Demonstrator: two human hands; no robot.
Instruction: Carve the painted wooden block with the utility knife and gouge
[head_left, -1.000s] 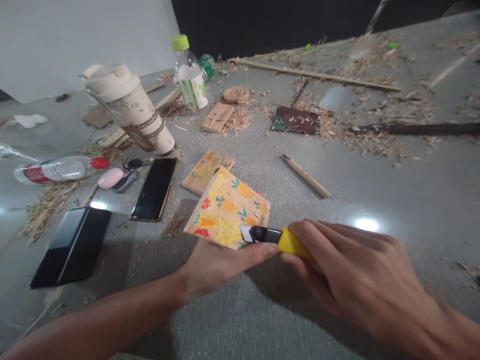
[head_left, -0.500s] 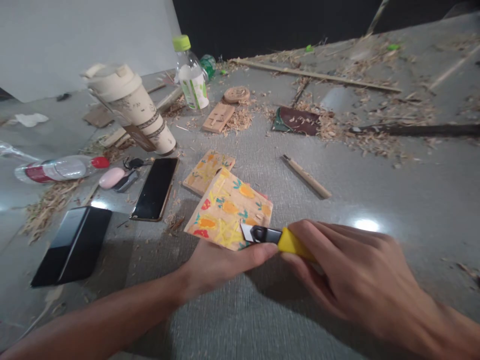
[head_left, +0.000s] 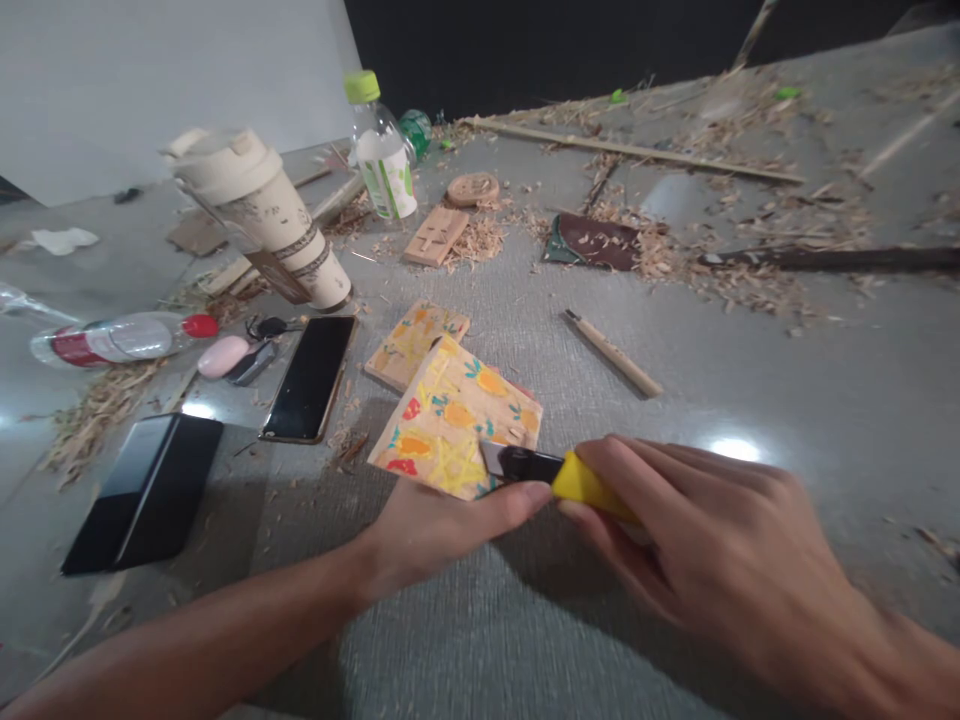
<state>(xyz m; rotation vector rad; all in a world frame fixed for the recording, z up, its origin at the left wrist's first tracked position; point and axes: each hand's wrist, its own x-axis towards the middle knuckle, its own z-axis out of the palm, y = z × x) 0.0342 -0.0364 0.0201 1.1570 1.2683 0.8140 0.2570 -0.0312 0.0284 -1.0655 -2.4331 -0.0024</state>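
Note:
A square wooden board painted with orange, yellow, red and teal shapes is held up, tilted, by my left hand. The thumb lies along its lower edge; the other fingers are mostly hidden under it. My right hand is wrapped round the yellow handle of a utility knife. Its blade touches the board's painted face near the lower right, close to my left thumb. Behind the held board, a second painted board lies on the grey table mat.
A wooden-handled carving tool lies right of the boards. To the left are a phone, a black folded device, a cream tumbler and a red-capped bottle. Carved wood pieces, a pouch and shavings lie behind.
The knife blade has tilted slightly and looks darker. The right edge of the held board has shifted a little to the left. Both hands keep their grip.

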